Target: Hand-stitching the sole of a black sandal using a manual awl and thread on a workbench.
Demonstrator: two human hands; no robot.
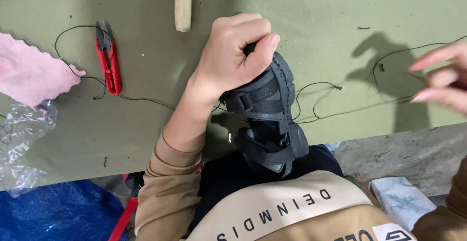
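The person's tan top (287, 212) fills the bottom edge, closest of all, with a dark lap behind it. Beyond it spreads the green table (316, 7), the largest thing in view. At its left edge lies a pink cloth (29, 73), with crumpled clear plastic (22, 143) below it and a blue sheet (53, 212) under the table edge.

The black sandal (270, 119) stands on end at the table's near edge, heel down against the lap, straps facing up. The left hand (231, 58) is clenched around its toe end, fingers curled tight, thumb pressed on the sole's rim. The right hand (440, 78) hovers well to the right, blurred, fingers loosely spread and holding nothing that can be made out.

Red snips (109, 65) lie left of the sandal. A wooden handle (183, 5) points down from the top edge. A black thread (340, 107) trails across the table from the snips past the sandal toward the right hand.
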